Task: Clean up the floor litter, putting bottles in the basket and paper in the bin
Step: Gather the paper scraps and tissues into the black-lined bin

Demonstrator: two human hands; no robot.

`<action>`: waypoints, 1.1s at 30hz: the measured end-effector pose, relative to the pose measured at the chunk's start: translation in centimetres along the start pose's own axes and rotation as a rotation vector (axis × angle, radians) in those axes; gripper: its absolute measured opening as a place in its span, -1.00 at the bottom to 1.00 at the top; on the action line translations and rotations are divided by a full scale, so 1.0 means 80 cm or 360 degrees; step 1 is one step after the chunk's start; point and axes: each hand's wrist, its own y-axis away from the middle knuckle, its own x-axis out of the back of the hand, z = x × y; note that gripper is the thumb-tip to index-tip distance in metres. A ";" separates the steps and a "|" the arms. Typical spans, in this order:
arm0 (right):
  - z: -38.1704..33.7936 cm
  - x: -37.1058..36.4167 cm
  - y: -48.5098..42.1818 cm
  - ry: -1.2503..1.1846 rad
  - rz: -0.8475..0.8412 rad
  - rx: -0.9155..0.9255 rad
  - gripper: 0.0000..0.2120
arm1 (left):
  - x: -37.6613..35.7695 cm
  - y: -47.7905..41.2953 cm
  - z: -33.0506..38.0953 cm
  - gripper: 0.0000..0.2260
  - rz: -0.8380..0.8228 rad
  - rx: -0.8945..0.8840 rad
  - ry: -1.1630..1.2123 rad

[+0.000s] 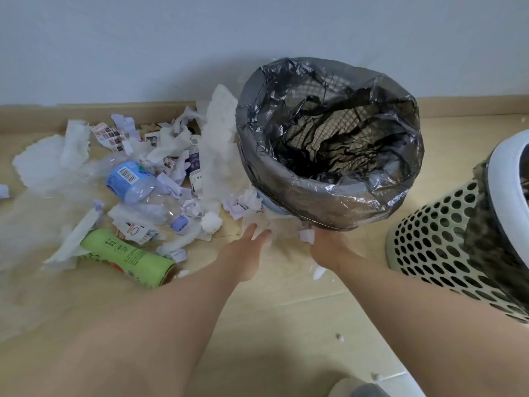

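A bin (329, 209) lined with a grey plastic bag stands tilted by the wall. A perforated beige basket (429, 253) is at the right edge. Left of the bin lie a green bottle (128, 257), a clear bottle with a blue label (128, 179), a crushed clear bottle with a purple cap (180, 223) and a dark-labelled bottle (194, 164), among torn paper and tissue (217, 144). My left hand (249, 250) reaches with straight fingers onto white tissue (279, 226) at the bin's foot. My right hand (329, 249) is under the bin's near rim, beside a white scrap (307, 235); its fingers are hidden.
The pale wall and wooden skirting run right behind the litter and bin. A white rim with a dark patterned liner (503, 179) sits on the basket. Small paper crumbs (319, 272) dot the wooden floor near my arms.
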 end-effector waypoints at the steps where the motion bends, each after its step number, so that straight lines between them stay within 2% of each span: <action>1: 0.000 -0.005 -0.002 -0.0002 -0.0037 0.0012 -0.54 | -0.005 0.002 -0.001 -0.29 -0.0051 0.0035 0.0006; 5: -0.013 -0.017 -0.001 0.0020 -0.0263 -0.0031 -0.30 | -0.015 0.008 0.002 -0.30 -0.0156 0.0090 -0.0022; 9: -0.019 -0.029 -0.001 0.0078 -0.0253 -0.0003 -0.38 | -0.015 0.008 0.004 -0.27 -0.0083 0.0036 -0.0228; 11: -0.019 -0.023 0.000 0.0086 -0.0225 -0.0003 -0.46 | -0.010 0.008 0.003 -0.31 -0.0033 -0.0005 -0.0344; 15: -0.016 0.000 0.005 0.0062 -0.0228 0.0002 -0.57 | -0.001 0.014 -0.001 -0.61 0.0101 0.0064 -0.0410; 19: -0.029 0.024 0.021 0.0143 -0.0471 0.0083 -0.76 | 0.012 0.023 -0.002 -0.82 0.0236 0.0150 -0.0227; 21: -0.038 0.033 0.030 0.0205 -0.0538 0.0119 -0.75 | 0.027 0.029 0.002 -0.82 0.0321 0.0155 -0.0111; 24: -0.057 0.046 0.046 0.0394 -0.0553 0.0214 -0.60 | 0.062 0.039 -0.001 -0.74 0.0362 0.0142 0.0136; 26: -0.077 0.055 0.060 0.0479 -0.0530 0.0316 -0.71 | 0.096 0.053 -0.010 -0.70 0.0352 0.0213 0.0251; 28: -0.099 0.063 0.070 0.0449 -0.0512 0.0421 -0.73 | 0.130 0.068 -0.020 -0.85 0.0349 0.0311 0.0197; 29: -0.110 0.066 0.074 0.0406 -0.0510 0.0474 -0.74 | 0.143 0.076 -0.025 -0.86 0.0343 0.0362 0.0163; 31: -0.129 0.078 0.084 0.0302 -0.0461 0.0612 -0.71 | 0.167 0.090 -0.036 -0.71 0.0368 0.0446 0.0256; 33: -0.143 0.091 0.093 0.0101 -0.0372 0.0698 -0.62 | 0.187 0.103 -0.042 -0.65 0.0440 0.0466 0.0544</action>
